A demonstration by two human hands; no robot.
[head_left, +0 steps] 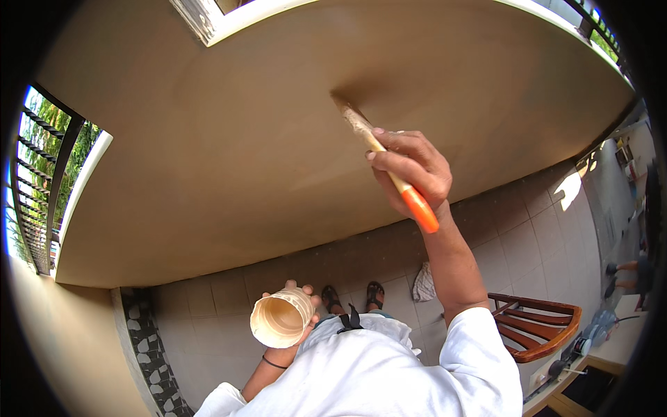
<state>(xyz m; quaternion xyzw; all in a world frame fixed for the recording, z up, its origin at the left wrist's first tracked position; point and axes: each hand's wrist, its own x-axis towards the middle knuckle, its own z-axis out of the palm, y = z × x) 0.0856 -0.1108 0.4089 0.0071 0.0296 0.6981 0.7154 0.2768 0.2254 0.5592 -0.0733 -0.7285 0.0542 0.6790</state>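
Note:
My right hand (415, 172) is closed around the handle of a paintbrush (419, 208), which is pale with an orange end. The brush slants up and left, and its bristle tip touches the tan wall (229, 139). Paint coats the part above the handle. Low on the left, my left hand (306, 295) grips a cream plastic cup (281, 318) with a rough rim, its mouth facing up. Cream paint coats the cup's inside; how much is in it I cannot tell. Most of the left fingers are hidden behind the cup.
A wooden slatted chair (538, 326) stands at my right. Beside my sandalled feet lies a whitish cloth (424, 283) on the tiled floor (511, 257). White-edged window openings (83, 181) with black bars break the wall. Part of another person (629, 274) shows at the far right.

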